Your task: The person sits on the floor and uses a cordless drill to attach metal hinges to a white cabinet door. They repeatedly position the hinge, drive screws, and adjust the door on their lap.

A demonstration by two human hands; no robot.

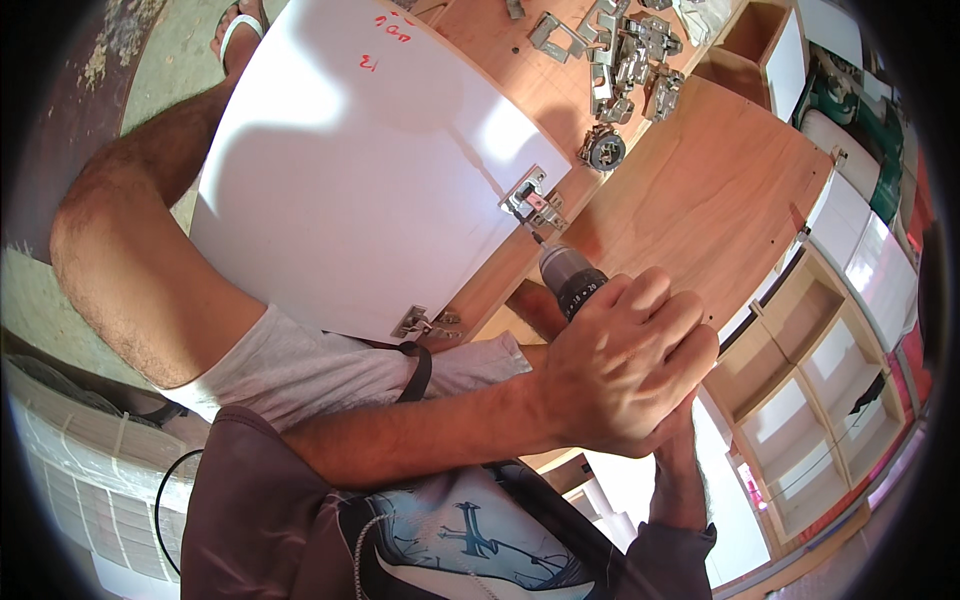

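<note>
Both hands (625, 365) wrapped tight round the black-chucked drill (572, 278), bit on a shiny metal hinge (533, 205) on the white panel (350, 170).

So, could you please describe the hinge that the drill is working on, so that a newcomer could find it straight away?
Start from the big white panel propped against the wooden board. Follow its right edge to the metal hinge where the drill tip touches. A second hinge sits at the panel's lower corner, and loose hinges lie heaped further up the board; only this one meets the drill.
</note>
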